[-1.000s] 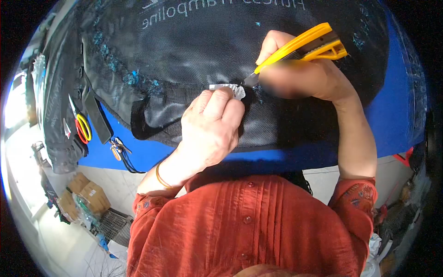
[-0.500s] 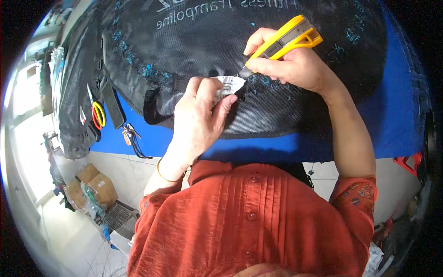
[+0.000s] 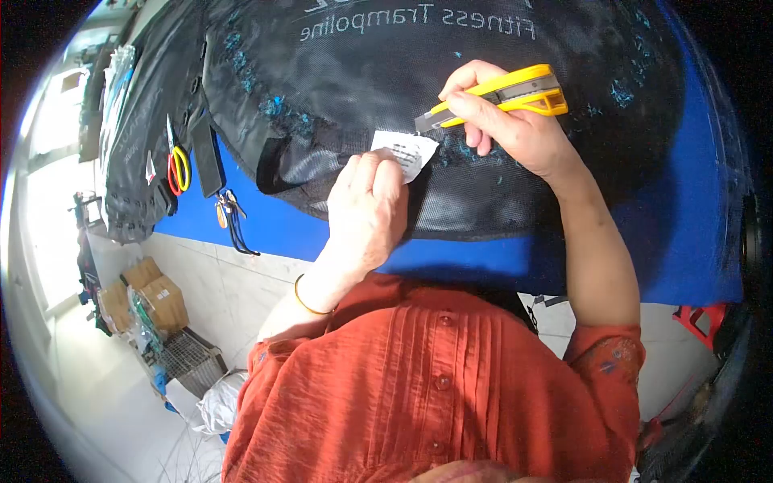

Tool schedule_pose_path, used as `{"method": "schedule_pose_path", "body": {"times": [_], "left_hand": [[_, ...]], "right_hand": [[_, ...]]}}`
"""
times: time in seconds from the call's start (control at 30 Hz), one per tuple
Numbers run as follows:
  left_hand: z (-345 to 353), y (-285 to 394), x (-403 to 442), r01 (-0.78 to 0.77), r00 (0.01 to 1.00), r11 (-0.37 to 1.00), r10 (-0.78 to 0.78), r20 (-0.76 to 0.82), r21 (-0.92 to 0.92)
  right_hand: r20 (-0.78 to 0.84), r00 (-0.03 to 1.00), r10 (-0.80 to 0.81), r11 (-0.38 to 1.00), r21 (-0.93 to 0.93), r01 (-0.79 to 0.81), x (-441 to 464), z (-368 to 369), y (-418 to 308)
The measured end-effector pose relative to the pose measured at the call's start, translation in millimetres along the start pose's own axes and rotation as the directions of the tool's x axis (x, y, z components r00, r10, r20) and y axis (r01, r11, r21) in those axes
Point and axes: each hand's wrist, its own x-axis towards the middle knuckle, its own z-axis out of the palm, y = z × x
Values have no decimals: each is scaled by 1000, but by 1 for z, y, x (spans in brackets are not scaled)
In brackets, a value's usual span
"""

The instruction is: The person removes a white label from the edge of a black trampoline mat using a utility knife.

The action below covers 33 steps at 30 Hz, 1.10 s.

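Note:
Black trampoline mesh (image 3: 346,80) with mirrored white "Fitness Trampoline" lettering lies spread over a blue table surface (image 3: 274,225). Closed around the lower edge of a white printed label (image 3: 419,154), my left hand (image 3: 369,205) rests at the near part of the mesh. My right hand (image 3: 507,125) grips a yellow utility knife (image 3: 515,90). Its blade end points left, at the label's upper right corner; whether it touches the label I cannot tell. Teal thread tufts (image 3: 298,121) are scattered over the mesh.
To the left lie scissors (image 3: 177,165) with red and yellow handles, a dark phone-like slab (image 3: 207,157) and small orange-handled snips (image 3: 223,211). Folded black mesh (image 3: 137,177) is beyond them. Cardboard boxes (image 3: 163,302) and a grey crate (image 3: 189,362) stand on the floor.
The label now lies flatter and shows more of its print. The knife has tilted toward horizontal and its blade end has shifted slightly left. The camera view has shifted slightly.

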Motion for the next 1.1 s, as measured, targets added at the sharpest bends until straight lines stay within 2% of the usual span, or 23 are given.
{"method": "schedule_pose_path", "body": {"times": [0.07, 0.13, 0.33, 0.4, 0.67, 0.87, 1.03, 1.1], "left_hand": [[7, -2, -5, 24, 999, 999, -25, -37, -30], [8, -1, -5, 46, 996, 997, -50, -69, -61], [-3, -2, -1, 116, 993, 966, -121, -6, -229], [-5, -8, 2, -6, 998, 988, -5, -70, -155], [-2, -26, 4, -253, 966, 967, 251, -65, -31], [8, -30, 7, -305, 952, 951, 303, -42, -46], [11, -30, 11, -248, 969, 967, 248, -7, -63], [10, -27, 15, -251, 968, 967, 251, 3, -42]], "right_hand": [[19, 999, 43, 999, 13, -43, 1, -1, -1], [-63, 998, -7, 991, 134, 15, 4, 2, 5], [-47, 999, 15, 991, 134, -9, 6, -3, 3], [-51, 999, 21, 992, 123, -14, 6, -3, 3], [-64, 995, 79, 993, 97, -73, 5, -3, -2], [-46, 998, 49, 995, 94, -45, 5, -5, -4], [-57, 994, 94, 975, 207, -81, 4, 0, -7], [-38, 997, 64, 978, 201, -55, 4, 4, -8]]}}
